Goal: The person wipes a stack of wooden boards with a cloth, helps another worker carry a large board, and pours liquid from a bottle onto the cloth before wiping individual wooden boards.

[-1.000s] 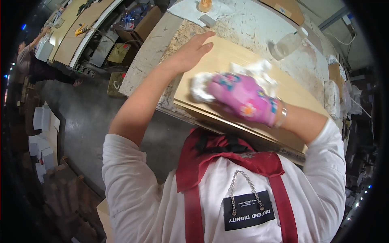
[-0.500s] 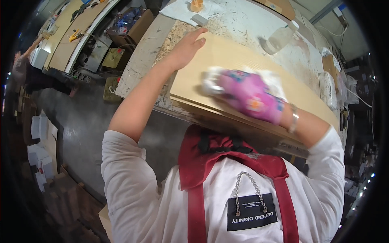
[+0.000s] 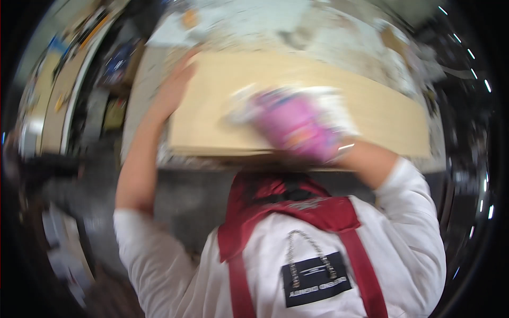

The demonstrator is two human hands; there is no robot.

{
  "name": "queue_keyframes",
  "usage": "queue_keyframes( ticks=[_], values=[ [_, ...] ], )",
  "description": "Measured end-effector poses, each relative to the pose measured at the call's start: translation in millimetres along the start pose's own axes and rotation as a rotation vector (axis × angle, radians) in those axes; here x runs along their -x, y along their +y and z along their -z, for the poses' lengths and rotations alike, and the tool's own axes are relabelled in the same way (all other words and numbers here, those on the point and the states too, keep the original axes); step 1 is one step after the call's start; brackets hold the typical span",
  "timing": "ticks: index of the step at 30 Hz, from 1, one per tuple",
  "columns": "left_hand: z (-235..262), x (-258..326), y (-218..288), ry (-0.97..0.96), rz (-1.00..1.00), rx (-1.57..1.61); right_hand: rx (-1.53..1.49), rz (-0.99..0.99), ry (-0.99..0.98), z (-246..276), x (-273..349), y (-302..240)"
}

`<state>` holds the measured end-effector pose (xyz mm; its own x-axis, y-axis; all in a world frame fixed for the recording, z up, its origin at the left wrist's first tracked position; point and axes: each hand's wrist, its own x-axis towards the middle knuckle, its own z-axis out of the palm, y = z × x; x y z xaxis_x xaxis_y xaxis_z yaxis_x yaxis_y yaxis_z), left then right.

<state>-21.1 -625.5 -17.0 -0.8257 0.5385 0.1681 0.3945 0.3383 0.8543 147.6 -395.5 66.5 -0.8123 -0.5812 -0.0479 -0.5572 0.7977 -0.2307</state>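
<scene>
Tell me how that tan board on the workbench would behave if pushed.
The tan board looks flat and straight-edged, so probably stiff, not floppy. It lies flat on the workbench, so it would likely slide rather than tip. The left hand rests at its corner, perhaps steadying it against the gloved right hand.

Left hand: bare, flat on the board's far left corner.
Right hand: in a pink glove, blurred, pressing a white cloth on the board.
Board: pale wood, lying on a speckled workbench.

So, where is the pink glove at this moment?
In the head view the pink glove is on the right hand, just right of centre, resting on the near part of the wooden board. The bare left hand presses the board's far left corner.
</scene>
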Motion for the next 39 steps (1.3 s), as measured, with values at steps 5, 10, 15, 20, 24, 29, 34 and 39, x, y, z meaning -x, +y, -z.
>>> queue_keyframes(
  ticks=[5, 10, 15, 20, 24, 29, 34, 39],
  values=[
    [8, -1, -6, -0.049, 0.093, -0.056, -0.039, -0.023, 0.414, -34, 5, -11],
    [2, 4, 16, -0.018, 0.173, -0.069, 0.171, -0.694, 0.695, -29, 215, 122],
    [13, -11, 12, -0.036, -0.264, -0.754, 0.316, -1.327, 0.59, -5, 314, 156],
    [-51, -36, 99, -0.168, -0.435, -0.959, 0.125, -0.392, 0.614, -36, 135, 51],
    [-163, -88, 135, -0.186, -0.714, -0.652, 0.003, -0.046, 0.703, -43, 126, 23],
    [-181, -89, 136, -0.368, -0.333, -0.669, 0.212, -0.806, 0.694, -23, 281, 138],
    [-181, -89, 132, -0.329, -0.329, -0.618, 0.072, -0.483, 0.315, -24, 191, 83],
    [-183, -93, 132, -0.34, -0.344, -0.602, -0.307, -0.064, 0.321, -37, 145, 43]
  ],
)
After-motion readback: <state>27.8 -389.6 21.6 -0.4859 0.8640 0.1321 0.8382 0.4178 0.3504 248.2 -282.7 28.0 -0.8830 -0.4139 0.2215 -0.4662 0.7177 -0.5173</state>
